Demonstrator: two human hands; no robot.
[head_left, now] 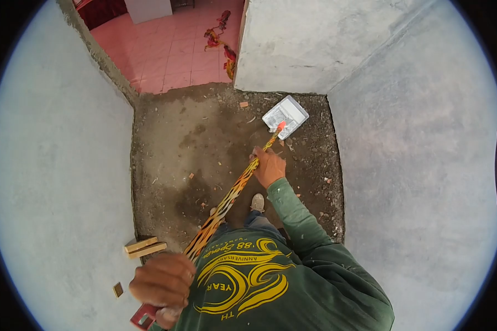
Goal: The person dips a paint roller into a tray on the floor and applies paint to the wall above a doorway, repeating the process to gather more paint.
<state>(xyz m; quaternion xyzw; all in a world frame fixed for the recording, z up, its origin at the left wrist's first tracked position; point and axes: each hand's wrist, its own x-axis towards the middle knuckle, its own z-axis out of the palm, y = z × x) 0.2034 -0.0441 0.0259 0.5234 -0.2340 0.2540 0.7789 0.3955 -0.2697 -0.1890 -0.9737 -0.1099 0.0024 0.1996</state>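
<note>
A long pole with a tiger-stripe pattern (pixel 226 201) slants across my body from lower left up to the paint tray. My left hand (pixel 163 281) is wrapped round its near end, where a red end piece (pixel 142 317) sticks out below the fist. Farther along, my right hand (pixel 269 166) grips the pole. The orange-red far tip (pixel 282 126) is over the front part of the white paint tray (pixel 298 112), which lies tilted to my view on the dirt floor and has whitish paint in it. The head on the pole's far end is too small to make out.
Pale walls (pixel 55 165) rise close on both sides. Small rubble dots the dirt floor (pixel 176 143). Wood pieces (pixel 143 246) jut from the left wall's base. Beyond a doorway lie pink tiles (pixel 171 58) with a crumpled red-yellow cloth (pixel 229 58).
</note>
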